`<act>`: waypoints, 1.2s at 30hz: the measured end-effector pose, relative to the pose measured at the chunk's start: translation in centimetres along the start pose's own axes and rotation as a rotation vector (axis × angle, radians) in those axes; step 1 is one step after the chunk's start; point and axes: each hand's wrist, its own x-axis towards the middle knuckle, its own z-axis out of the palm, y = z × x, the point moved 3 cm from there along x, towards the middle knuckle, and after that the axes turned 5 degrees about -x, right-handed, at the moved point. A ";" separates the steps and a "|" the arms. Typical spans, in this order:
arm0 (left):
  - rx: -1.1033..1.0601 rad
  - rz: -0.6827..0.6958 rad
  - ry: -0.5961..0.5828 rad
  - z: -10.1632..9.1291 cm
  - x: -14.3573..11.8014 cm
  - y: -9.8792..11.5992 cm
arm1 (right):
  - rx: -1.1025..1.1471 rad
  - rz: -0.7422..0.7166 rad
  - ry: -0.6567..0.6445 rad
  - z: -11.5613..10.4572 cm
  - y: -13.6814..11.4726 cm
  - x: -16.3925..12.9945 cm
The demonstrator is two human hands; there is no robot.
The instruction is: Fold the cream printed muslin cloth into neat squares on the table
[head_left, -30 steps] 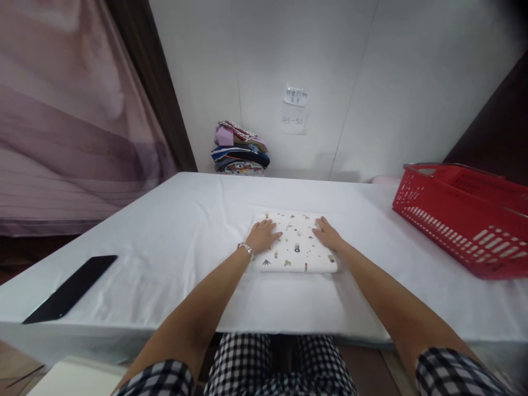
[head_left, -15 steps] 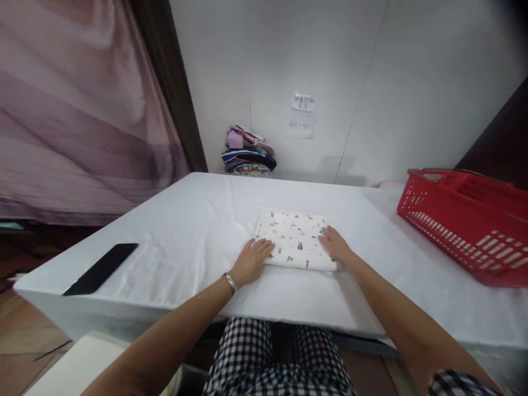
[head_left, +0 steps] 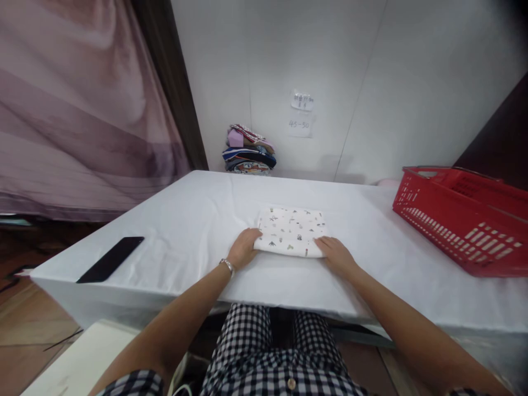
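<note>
I note the cloth [head_left: 291,238] mid-surface [head_left: 198,220]; phone [head_left: 110,259] left, basket [head_left: 462,220] right, pile [head_left: 248,150] behind.
</note>
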 end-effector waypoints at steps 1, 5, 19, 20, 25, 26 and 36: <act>-0.034 -0.024 0.033 -0.2 0.3 0.1 | 0.014 0.031 0.006 -0.2 0.4 0.1; -0.205 -0.130 0.183 -2.7 2.9 1.2 | 0.137 0.185 0.121 -3.6 2.3 0.8; -0.701 -0.819 0.300 -8.0 12.3 0.6 | 1.054 0.507 0.456 -10.4 8.3 8.3; -0.678 -0.914 0.229 -7.0 12.1 -0.2 | 1.067 0.610 0.413 -8.6 8.4 8.9; -0.600 -1.122 0.001 -2.2 9.2 -2.9 | 0.909 0.971 0.036 -0.4 6.4 8.9; -0.590 -1.137 -0.016 -1.6 8.2 -3.1 | 0.879 0.957 0.003 0.6 5.8 8.3; -0.426 -0.999 -0.127 1.2 4.6 -3.9 | 0.689 0.754 0.054 2.4 3.7 5.0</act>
